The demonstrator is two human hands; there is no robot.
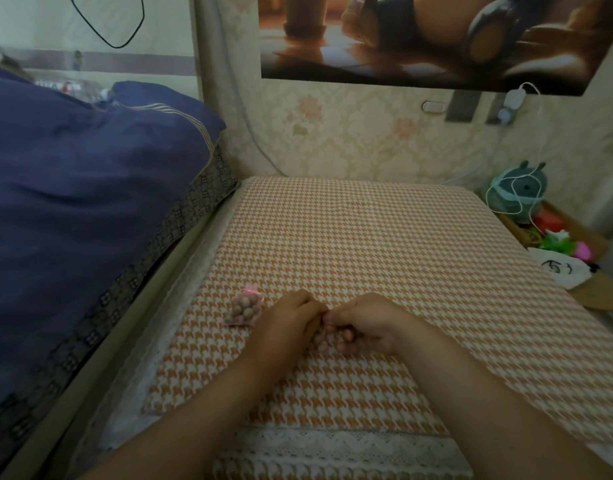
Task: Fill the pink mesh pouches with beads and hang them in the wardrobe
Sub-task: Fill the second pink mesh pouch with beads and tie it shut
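With one filled pouch (pixel 245 310) lying left, both hands (pixel 327 323) pinch a second, beaded pouch (pixel 324 342) shut on the counter (pixel 367 244); next likely needs its drawstring cinched.

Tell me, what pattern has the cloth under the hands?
An orange-and-white houndstooth cloth, seen in the head view.

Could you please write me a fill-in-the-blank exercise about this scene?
1. The filled pink mesh pouch lies to the ___ of both hands.
2. The left hand and right hand meet over a cloth patterned orange and ___.
3. The bedding beside the table is dark ___.

Missing words: left; white; blue
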